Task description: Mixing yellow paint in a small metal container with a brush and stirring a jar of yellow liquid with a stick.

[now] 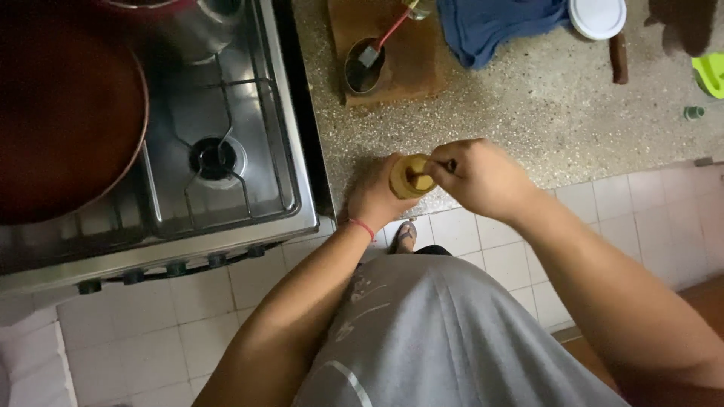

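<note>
**Two hands on a small yellow jar at the counter's edge**

A steel gas stove [226, 151] carrying a large dark round pan [68, 113] stands left of the speckled stone counter [543, 113]. At the counter's front edge, the left hand [375, 194] wraps around a small round yellow jar [411, 176]. The right hand [479, 177] is closed on a thin utensil handle [450, 164] dipped into the jar's open top.

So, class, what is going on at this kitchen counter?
A person stands at a speckled stone counter beside a gas stove. The left hand grips a small yellow jar at the counter's edge, while the right hand pokes a thin utensil into its open top. Further back a brush lies across a small dark bowl on a wooden board, next to a blue cloth.
</note>
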